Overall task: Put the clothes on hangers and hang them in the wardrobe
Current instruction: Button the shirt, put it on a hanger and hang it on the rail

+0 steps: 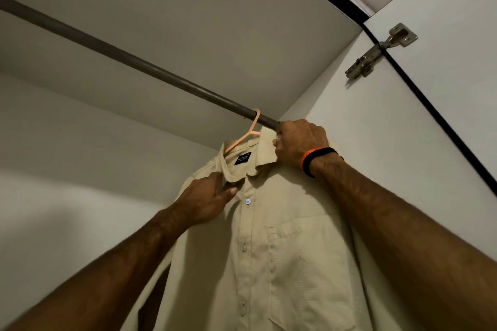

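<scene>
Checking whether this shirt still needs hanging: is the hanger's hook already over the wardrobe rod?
Yes, the peach hanger has its hook looped over the dark rod, and the beige shirt hangs from it.

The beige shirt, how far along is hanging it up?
Done: the beige shirt is on the peach hanger, whose hook is over the rail. In hand: the right hand grips the collar, the left hand holds the placket. Left: letting go; other clothes aren't in view.

Both hands [298, 142] grip beige shirt [282, 250] hung on rail [129, 58]
</scene>
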